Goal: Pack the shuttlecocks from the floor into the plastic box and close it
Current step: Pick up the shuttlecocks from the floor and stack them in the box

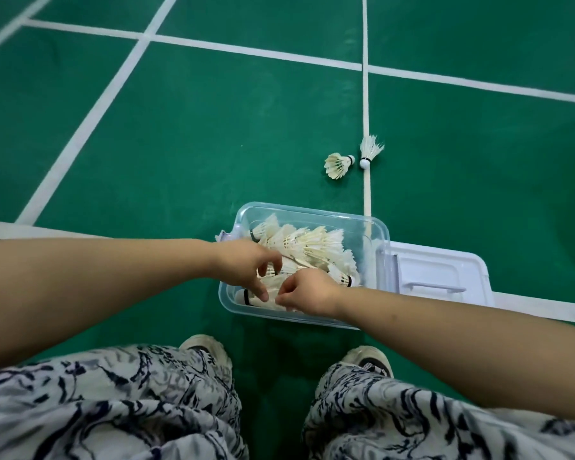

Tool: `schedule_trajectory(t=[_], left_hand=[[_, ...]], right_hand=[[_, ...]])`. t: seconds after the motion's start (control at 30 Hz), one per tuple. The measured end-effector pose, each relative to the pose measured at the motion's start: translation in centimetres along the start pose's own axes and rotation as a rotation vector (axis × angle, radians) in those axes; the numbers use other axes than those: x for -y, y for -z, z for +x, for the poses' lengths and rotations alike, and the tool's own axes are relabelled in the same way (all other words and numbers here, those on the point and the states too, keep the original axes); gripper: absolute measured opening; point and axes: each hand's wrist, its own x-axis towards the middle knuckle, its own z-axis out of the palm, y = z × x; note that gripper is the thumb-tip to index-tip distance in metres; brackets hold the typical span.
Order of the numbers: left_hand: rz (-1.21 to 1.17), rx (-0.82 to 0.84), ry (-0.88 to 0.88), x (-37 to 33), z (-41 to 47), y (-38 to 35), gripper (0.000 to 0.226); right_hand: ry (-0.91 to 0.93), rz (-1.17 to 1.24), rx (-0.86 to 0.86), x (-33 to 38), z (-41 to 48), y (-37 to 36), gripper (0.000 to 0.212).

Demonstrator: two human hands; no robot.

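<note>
A clear plastic box (377, 232) stands open on the green floor and holds several white feather shuttlecocks (307, 245). My left hand (246, 265) and my right hand (307, 293) are both over the box's near end, fingers bent down onto a shuttlecock (256, 295) with a black band at its cork. I cannot tell which hand grips it. Two more shuttlecocks lie on the floor beyond the box: one (337, 165) on its side, the other (369, 151) on the white line.
The box's white lid (445, 273) lies flat on the floor against the box's right side. White court lines cross the green floor. My patterned trousers and two shoes (210, 348) are at the bottom, close to the box.
</note>
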Motion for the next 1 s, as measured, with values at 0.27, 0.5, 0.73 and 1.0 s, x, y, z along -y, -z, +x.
schedule_trajectory(t=[0.27, 0.5, 0.73, 1.0], left_hand=[[0.119, 0.029, -0.02, 0.8, 0.0, -1.5, 0.045], [0.135, 0.029, -0.021, 0.4, -0.3, -1.3, 0.042], [0.106, -0.21, -0.052, -1.9, -0.5, 1.4, 0.025], [0.139, -0.433, -0.08, -4.3, 0.5, 7.0, 0.022]], right_hand=[[-0.041, -0.083, 0.126, -0.6, 1.4, -0.5, 0.025], [-0.069, 0.003, 0.086, -1.0, 0.2, 0.6, 0.024], [-0.043, 0.108, -0.137, 0.9, -1.3, 3.9, 0.018], [0.068, -0.229, -0.365, 2.2, -2.4, 10.8, 0.024]])
